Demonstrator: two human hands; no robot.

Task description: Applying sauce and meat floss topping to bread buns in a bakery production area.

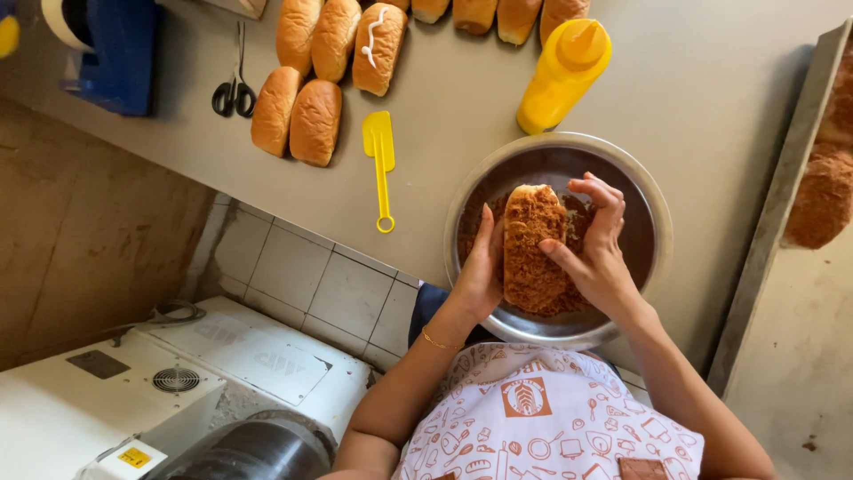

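Spanning the upper frame: grey worktop (693, 98), running from upper left to right edge.
White machine (133, 391): lower left, with a small yellow rectangular label (135, 457) near the bottom edge and a round vent (176, 380).
Baking tray (782, 204): right edge, holding brown crumb-coated buns (822, 191).
Apron (542, 418): bottom centre, white with orange baking drawings and an orange square patch.
Metal bowl (644, 200): centre right, holding brown crumbs and the coated bun (533, 249).
Coated bun: lengthwise in the bowl, between both hands.
Plain buns (315, 120): upper left rows, one striped with white cream.
Left hand (480, 267): open, palm flat against the bun's left side.
Right hand (600, 244): fingers curled, pressing its right side.
Squeeze bottle (560, 76): yellow, above the bowl.
Spatula (380, 164): yellow, beside the plain buns.
Scissors (234, 89): black-handled, upper left.
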